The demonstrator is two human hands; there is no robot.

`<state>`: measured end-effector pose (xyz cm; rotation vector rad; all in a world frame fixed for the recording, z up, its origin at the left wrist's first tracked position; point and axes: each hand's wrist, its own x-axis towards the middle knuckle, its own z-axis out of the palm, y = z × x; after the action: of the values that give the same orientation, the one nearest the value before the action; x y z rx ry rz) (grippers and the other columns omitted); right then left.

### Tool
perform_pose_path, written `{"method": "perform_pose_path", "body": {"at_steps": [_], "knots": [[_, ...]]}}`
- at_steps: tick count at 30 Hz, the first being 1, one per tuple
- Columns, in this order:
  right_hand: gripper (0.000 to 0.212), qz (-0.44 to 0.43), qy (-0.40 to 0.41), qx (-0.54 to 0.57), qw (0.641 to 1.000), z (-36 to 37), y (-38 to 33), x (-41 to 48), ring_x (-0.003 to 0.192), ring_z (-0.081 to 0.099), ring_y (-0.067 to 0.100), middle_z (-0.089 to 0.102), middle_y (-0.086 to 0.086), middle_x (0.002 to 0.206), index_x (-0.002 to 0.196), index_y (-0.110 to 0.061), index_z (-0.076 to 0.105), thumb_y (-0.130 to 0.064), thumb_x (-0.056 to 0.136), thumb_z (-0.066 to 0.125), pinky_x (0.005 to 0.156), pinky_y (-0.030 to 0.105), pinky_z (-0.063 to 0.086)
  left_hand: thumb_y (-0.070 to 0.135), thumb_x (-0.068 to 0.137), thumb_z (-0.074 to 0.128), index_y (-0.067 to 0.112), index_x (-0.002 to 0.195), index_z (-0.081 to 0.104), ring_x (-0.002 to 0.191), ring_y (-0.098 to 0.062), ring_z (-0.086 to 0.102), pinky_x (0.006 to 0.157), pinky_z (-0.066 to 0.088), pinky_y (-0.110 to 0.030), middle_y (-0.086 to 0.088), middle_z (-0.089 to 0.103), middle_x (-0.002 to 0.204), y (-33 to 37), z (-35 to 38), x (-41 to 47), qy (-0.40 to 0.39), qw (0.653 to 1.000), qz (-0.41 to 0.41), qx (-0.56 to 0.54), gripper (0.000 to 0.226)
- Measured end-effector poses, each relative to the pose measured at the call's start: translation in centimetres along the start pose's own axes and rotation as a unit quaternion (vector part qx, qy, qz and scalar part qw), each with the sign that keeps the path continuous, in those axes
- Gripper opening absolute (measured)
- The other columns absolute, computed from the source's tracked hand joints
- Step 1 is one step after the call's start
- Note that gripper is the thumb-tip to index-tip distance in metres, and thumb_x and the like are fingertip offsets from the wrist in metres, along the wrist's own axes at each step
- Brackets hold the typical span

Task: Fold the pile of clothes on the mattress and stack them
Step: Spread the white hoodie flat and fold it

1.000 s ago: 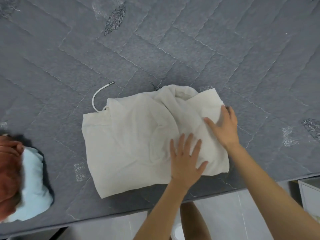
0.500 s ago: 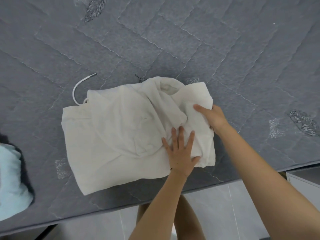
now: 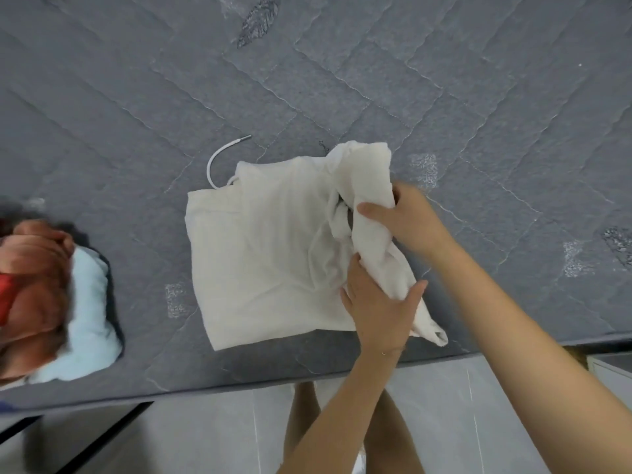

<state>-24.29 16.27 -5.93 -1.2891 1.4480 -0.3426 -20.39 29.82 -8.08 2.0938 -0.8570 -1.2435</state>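
Observation:
A cream-white hooded garment (image 3: 263, 248) lies partly folded on the grey quilted mattress (image 3: 376, 80), close to its near edge. Its white drawstring (image 3: 219, 159) curls out at the upper left. The right side of the garment is bunched and lifted off the mattress. My right hand (image 3: 407, 217) grips the upper part of that bunch, thumb on top. Lower down, my left hand (image 3: 376, 309) holds the same bunch, with the thumb wrapped over the cloth and the fingers under it.
A stack of folded clothes (image 3: 51, 295), rust-red on top with pale blue beneath, sits at the left edge of the mattress. Below the mattress edge (image 3: 239, 388) are a grey tiled floor and my legs. A white box corner (image 3: 612, 367) shows at the right.
Both hands lay flat on the garment's right side before; now they have gathered that side and lifted it into a bunch. The camera has shifted, bringing the folded stack back into view.

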Motion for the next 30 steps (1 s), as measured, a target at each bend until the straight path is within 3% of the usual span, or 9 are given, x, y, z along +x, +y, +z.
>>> {"method": "perform_pose_path", "body": {"at_steps": [3,6,10,14,18,22,25,28,30], "knots": [[0.021,-0.010,-0.011,0.021,1.000,4.0,-2.5,-1.0,0.088,0.067,0.027,0.068,0.018,0.097,0.099,0.000,0.062,-0.016,0.087,0.067,0.062,0.036,0.055,0.023,0.082,0.071,0.018,0.138,0.028,0.113,-0.017,0.056,0.090,0.044,-0.022,0.006,0.053,0.124,-0.7,-4.5,0.6,0.045,0.995,-0.035,-0.078,0.070],[0.023,-0.022,-0.006,0.034,0.999,8.4,-4.9,-1.2,0.083,0.066,0.028,0.066,0.022,0.095,0.097,0.003,0.060,-0.016,0.086,0.067,0.052,0.029,0.055,0.011,0.089,0.062,0.024,0.128,0.037,0.094,0.016,0.053,0.078,0.039,-0.003,0.025,0.050,0.103,-2.1,-10.3,1.1,0.055,0.990,-0.017,-0.130,0.047],[0.027,-0.067,0.003,0.005,0.998,15.0,-8.3,-1.2,0.078,0.061,0.029,0.065,0.017,0.084,0.087,0.003,0.060,-0.022,0.084,0.069,0.066,0.038,0.050,0.006,0.088,0.063,0.030,0.120,0.046,0.103,0.014,0.052,0.092,0.042,-0.008,0.022,0.055,0.113,-4.8,-18.1,2.2,0.057,0.982,0.010,-0.180,0.044],[0.022,-0.077,-0.011,-0.075,0.994,20.6,-9.7,-0.5,0.072,0.056,0.019,0.057,-0.004,0.070,0.073,-0.014,0.054,-0.028,0.087,0.063,0.062,0.031,0.038,-0.001,0.089,0.060,0.022,0.114,0.051,0.090,0.014,0.056,0.079,0.045,-0.005,0.011,0.058,0.107,-8.6,-23.7,4.2,0.064,0.984,0.009,-0.166,0.035],[0.020,-0.119,-0.095,-0.105,0.983,23.9,-7.5,0.6,0.101,0.063,0.018,0.070,0.000,0.106,0.109,-0.016,0.067,-0.021,0.092,0.058,0.093,0.029,0.044,-0.009,0.089,0.054,0.010,0.107,0.053,0.077,0.014,0.056,0.071,0.044,-0.004,0.009,0.057,0.094,-12.2,-25.2,6.5,0.123,0.983,-0.018,-0.138,0.027],[0.041,-0.253,0.004,-0.259,0.932,22.7,-3.6,1.8,0.125,0.049,0.030,0.060,0.008,0.130,0.124,-0.015,0.063,-0.027,0.085,0.062,0.111,0.037,0.027,-0.003,0.088,0.056,0.014,0.101,0.056,0.083,-0.007,0.055,0.082,0.045,-0.028,0.003,0.058,0.092,-15.9,-24.8,9.1,0.170,0.972,-0.081,-0.137,0.022],[0.060,-0.307,0.029,-0.391,0.867,21.7,-0.8,2.8,0.138,0.028,0.036,0.043,0.014,0.146,0.135,-0.018,0.054,-0.050,0.084,0.049,0.115,0.044,0.009,0.007,0.087,0.063,0.015,0.117,0.055,0.098,-0.017,0.057,0.088,0.046,-0.033,0.002,0.060,0.107,-17.3,-24.1,10.1,0.208,0.974,-0.074,-0.047,0.032],[0.065,-0.306,0.002,-0.470,0.828,22.7,1.0,3.4,0.145,0.010,0.036,0.029,0.010,0.156,0.142,-0.027,0.045,-0.062,0.087,0.040,0.117,0.052,-0.003,0.009,0.088,0.060,0.008,0.135,0.046,0.116,-0.032,0.050,0.099,0.042,-0.047,-0.015,0.052,0.129,-16.8,-23.1,10.4,0.284,0.951,0.033,0.115,0.049],[0.063,-0.304,0.000,-0.486,0.820,23.3,1.7,4.0,0.146,0.007,0.036,0.026,0.008,0.158,0.144,-0.029,0.042,-0.060,0.090,0.039,0.117,0.054,-0.004,0.026,0.094,0.050,0.017,0.144,0.037,0.133,-0.035,0.036,0.110,0.026,-0.053,-0.016,0.038,0.145,-15.9,-21.6,10.4,0.244,0.931,0.127,0.241,0.053]]}}
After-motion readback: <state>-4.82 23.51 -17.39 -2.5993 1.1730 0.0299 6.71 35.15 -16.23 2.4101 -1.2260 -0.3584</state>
